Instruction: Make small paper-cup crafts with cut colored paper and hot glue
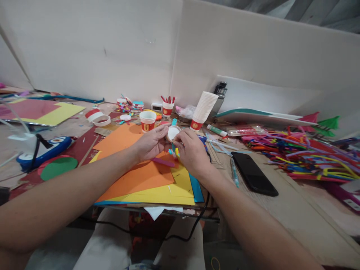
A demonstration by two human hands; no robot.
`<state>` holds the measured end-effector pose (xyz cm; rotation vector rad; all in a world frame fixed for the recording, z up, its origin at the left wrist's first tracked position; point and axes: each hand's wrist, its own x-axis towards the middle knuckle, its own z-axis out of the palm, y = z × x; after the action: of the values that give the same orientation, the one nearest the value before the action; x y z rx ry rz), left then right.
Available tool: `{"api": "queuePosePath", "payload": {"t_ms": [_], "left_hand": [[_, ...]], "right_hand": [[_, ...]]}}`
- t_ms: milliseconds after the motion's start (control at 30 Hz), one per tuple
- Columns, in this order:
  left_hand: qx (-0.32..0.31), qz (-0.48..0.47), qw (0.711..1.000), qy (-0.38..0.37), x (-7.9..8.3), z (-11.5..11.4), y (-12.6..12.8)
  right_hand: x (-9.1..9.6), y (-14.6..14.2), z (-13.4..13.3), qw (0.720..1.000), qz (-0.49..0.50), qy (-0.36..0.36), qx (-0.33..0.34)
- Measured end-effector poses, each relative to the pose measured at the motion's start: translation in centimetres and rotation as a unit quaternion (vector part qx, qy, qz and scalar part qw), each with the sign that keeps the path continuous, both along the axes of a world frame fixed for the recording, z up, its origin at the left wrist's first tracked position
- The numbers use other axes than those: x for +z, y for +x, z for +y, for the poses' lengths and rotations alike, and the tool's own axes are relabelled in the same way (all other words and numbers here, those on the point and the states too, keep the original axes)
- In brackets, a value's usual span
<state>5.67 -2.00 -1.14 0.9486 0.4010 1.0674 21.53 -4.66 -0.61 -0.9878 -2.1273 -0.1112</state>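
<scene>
1 white cup (172, 132) is gripped in the closed left hand (152, 142) and right hand (191, 149), coloured strips (174, 122) seemingly being attached; steady alignment is called for.

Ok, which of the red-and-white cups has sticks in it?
The rear cup, the one holding red sticks. The nearer cup on the orange paper shows none; the stack is only cups.

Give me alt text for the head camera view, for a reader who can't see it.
The left hand and right hand hold a small white cup over orange paper on a cluttered craft table. A black phone and heaped pipe cleaners lie to their right; a stack of cups stands behind.
</scene>
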Motion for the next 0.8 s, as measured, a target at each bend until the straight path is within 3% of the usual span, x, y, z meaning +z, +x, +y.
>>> {"api": "queuePosePath", "payload": {"t_ms": [100,233,333,433,533,633,800], "left_hand": [[0.003,0.019,1.0,0.023,0.1,-0.2,0.0],[0.059,0.06,0.995,0.049,-0.1,0.0,-0.3],[0.091,0.066,0.99,0.081,-0.2,0.3,-0.7],[0.116,0.074,0.983,0.125,0.1,0.7,-1.2],[0.147,0.101,0.966,0.185,0.5,0.9,-1.7],[0.187,0.155,0.936,0.253,0.7,1.0,-2.3],[0.206,0.256,0.856,0.398,0.5,1.4,-3.5]], "right_hand": [[-0.2,-0.1,0.0,0.999,-0.013,0.023,0.026],[0.4,0.6,-0.2,0.996,0.012,0.054,0.063],[1.3,2.5,0.2,0.993,0.096,0.044,-0.056],[1.6,4.9,1.5,0.971,0.063,-0.024,-0.228],[0.7,6.6,2.8,0.913,-0.076,-0.17,-0.364],[-0.4,7.2,3.9,0.868,-0.131,-0.295,-0.378],[-1.1,7.6,5.4,0.858,-0.068,-0.345,-0.374]]}}
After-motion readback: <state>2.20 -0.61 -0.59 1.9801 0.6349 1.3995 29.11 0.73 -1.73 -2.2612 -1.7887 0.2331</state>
